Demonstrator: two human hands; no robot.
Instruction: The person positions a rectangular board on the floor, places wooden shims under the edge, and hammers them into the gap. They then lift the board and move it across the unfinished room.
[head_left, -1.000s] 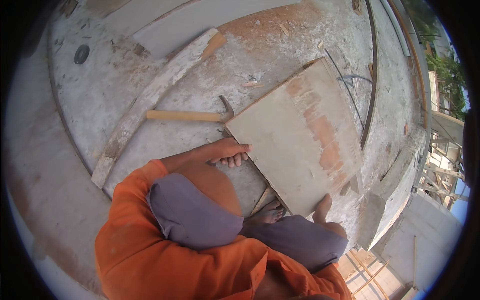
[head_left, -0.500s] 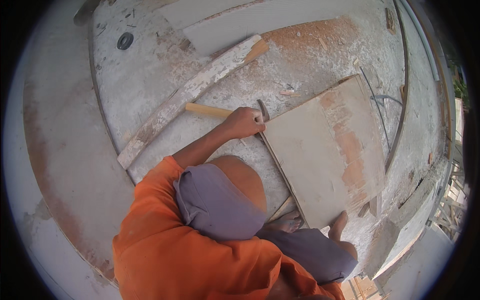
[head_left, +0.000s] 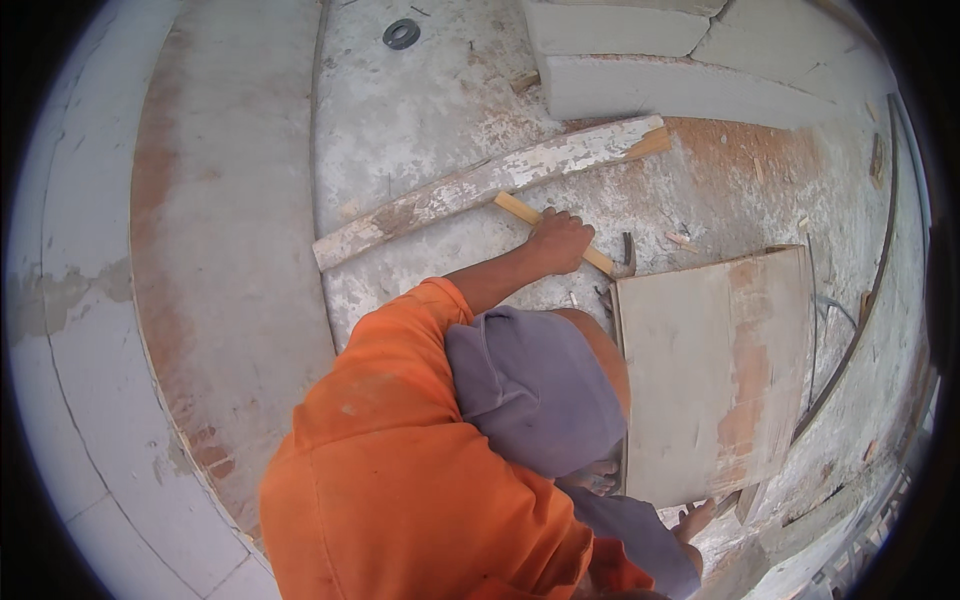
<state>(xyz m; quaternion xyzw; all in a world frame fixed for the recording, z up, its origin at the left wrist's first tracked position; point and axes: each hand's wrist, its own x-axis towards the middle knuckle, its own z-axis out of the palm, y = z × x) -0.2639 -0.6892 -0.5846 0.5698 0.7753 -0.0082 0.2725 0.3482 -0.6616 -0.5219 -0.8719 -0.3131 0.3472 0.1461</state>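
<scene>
Closest in, there's a big stretch of orange shirt (head_left: pixel 400 470) and a knee in purple trousers (head_left: pixel 535 390). Past the other knee, the right hand (head_left: pixel 695 518) is by the lower edge of a grey panel (head_left: pixel 680 370), plywood by the look of it, with a reddish worn strip. Can't tell whether those fingers are gripping or just resting. I'd guess the panel's stiff, awkwardly wide and a bit slick with dust, so edges or corners are the place to hold it.

Left hand (head_left: pixel 560 243) is closed around the wooden handle of a claw hammer (head_left: pixel 600 263), roughly mid-handle. The hammer's down by the floor (head_left: pixel 370 100), its dark head just beside the panel's upper left corner. Hard and rigid, probably head-heavy, so a mid-handle hold suits shifting it; nearer the butt would give more swing. Nothing fragile there imo.

Beyond that, a paint-scabbed plank (head_left: pixel 490 190) lies slantwise, then way out there's a dark ring (head_left: pixel 401 34) and some pale slabs (head_left: pixel 680 90).
</scene>
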